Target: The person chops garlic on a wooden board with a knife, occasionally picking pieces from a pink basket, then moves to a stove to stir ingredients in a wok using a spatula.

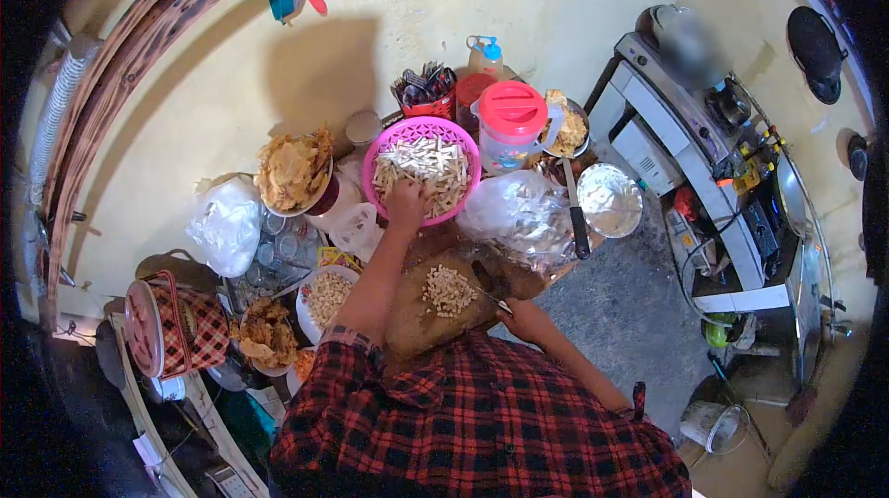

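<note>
Fingers [520, 311] of the right hand [530, 320] clench a knife [493, 298] at the right edge of the chopping board [412, 331], beside the diced heap [449, 291]. Beyond, the left hand [406, 204] rests among uncut strips [431, 163] in the pink basket [370, 165]; its grip cannot be told. Most cutting seemingly remains.

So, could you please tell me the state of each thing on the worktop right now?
Pink basket: full of pale strips.
Left hand: fingers down among the strips.
Cutting board: bears a heap of diced pieces.
Knife: tip on the cutting board.
Right hand: closed on the knife.
Jug: red lid on.
</note>
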Demonstrator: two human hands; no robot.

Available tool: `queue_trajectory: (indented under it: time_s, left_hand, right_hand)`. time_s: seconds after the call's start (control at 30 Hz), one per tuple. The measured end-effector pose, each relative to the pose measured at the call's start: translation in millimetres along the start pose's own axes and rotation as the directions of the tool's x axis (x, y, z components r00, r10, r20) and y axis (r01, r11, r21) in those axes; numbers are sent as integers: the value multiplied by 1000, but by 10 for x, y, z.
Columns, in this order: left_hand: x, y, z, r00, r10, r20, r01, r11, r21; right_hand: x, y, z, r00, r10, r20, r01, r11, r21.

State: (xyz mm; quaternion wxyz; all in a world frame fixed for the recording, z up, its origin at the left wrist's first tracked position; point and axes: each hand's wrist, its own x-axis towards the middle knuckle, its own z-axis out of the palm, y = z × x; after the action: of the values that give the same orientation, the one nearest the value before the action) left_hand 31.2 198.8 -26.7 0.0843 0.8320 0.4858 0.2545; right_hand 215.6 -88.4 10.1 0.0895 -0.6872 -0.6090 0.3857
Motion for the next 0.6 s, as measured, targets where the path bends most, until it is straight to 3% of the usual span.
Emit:
queue_trajectory:
  time_s: [0.03,0.1,0.13,0.2,0.3,0.37,0.5,0.57,0.6]
  left_hand:
    - [-93,53,-85,1000,-7,0,7,1000,4]
    - [-327,271,-353,941,64,-333,-97,992,-83]
    - [-491,351,-499,941,56,-335,-86,993,-77]
    - [-927,462,-731,992,-104,-74,77,949,-306]
    - [-1665,404,-730,981,-185,-52,162,941,-299]
    - [-2073,329,-705,951,-301,72,309,933,-186]
    - [-2489,316,-796,955,-287,71,295,935,-196]
    - [-2569,341,-743,912,-401,91,411,893,-183]
    - [-2599,366,-704,909,-408,89,418,889,-185]
  right_hand:
    - [41,32,49,1000,-31,5,31,1000,-3]
    - [66,9,77,997,-70,18,70,997,-8]
    - [70,-68,59,995,-87,47,88,996,-11]
    - [101,-134,151,989,-117,90,119,993,-16]
    - [239,-122,410,959,-177,221,202,975,-92]
    - [249,-166,514,920,-263,292,289,956,-49]
    - [349,-108,771,867,-358,345,406,911,-76]
    - [320,-112,834,927,-311,210,318,948,3]
    - [299,-99,844,925,-313,218,321,947,-2]
